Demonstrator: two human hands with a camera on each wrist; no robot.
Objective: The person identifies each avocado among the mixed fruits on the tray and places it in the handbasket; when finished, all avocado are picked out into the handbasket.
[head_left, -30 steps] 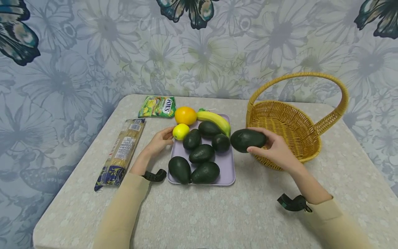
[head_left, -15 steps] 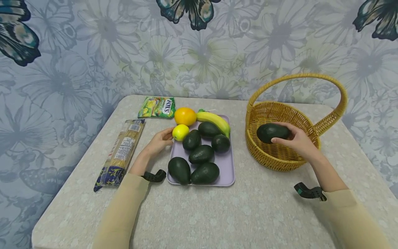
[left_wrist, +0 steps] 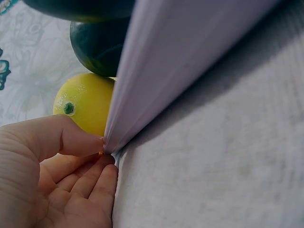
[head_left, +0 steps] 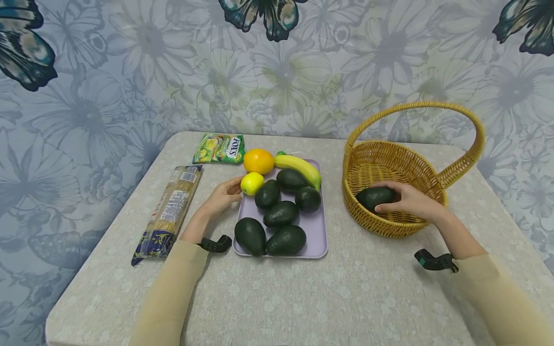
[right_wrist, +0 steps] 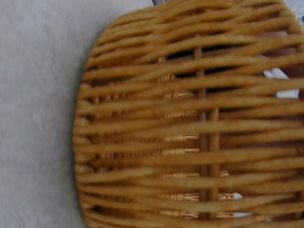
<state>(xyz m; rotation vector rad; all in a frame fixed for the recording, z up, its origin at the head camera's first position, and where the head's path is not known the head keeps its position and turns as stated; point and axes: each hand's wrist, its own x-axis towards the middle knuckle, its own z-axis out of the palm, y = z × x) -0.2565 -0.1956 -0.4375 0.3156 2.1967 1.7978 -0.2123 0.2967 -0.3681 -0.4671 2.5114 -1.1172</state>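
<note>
Inside the wicker basket [head_left: 391, 228], my right hand [head_left: 409, 201] grips a dark green avocado [head_left: 375, 198] low against the near-left wall. The right wrist view shows mostly the basket's woven side [right_wrist: 190, 133], which hides the fingers. At the left edge of the lilac tray [head_left: 318, 240], my left hand [head_left: 220, 198] pinches the rim between thumb and fingertips, beside a yellow lemon [head_left: 252, 183]. Several more avocados [head_left: 281, 214] lie on the tray. A banana [head_left: 298, 168] and an orange [head_left: 258, 161] sit along its far end.
Left of the tray lies a long clear packet of pasta [head_left: 170, 211]. A green FOX'S sweets bag [head_left: 220, 148] is at the table's back. The basket's tall handle [head_left: 415, 105] arches over its opening. A patterned wall stands behind the table [head_left: 329, 302].
My right hand has carried the avocado rightward from beside the tray, over the basket rim, then down into the basket. The left hand has stayed at the tray's edge.
</note>
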